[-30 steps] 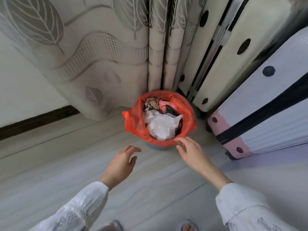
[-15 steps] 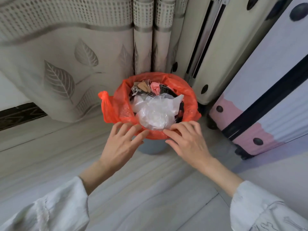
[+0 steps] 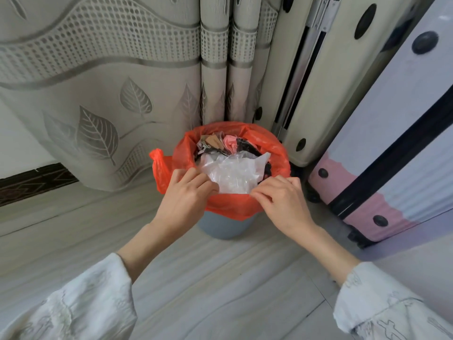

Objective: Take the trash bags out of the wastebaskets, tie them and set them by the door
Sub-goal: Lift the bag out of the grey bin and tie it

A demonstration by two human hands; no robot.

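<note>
One head view — looking steeply down (and forward) at the floor [image 3: 220, 278], near the hands.

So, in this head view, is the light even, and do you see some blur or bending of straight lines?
Head view: soft, even daylight, no hard shadows; faint sheen on the clear plastic in the red bag. Wide-angle bending curves the suitcase edges and the floor lines. Both hands, left and right, look sharp; the sleeves at the bottom corners look slightly soft.

Leaf-patterned curtain [image 3: 103, 99], pale wood floor [image 3: 208, 278], two suitcases [image 3: 397, 148].
</note>
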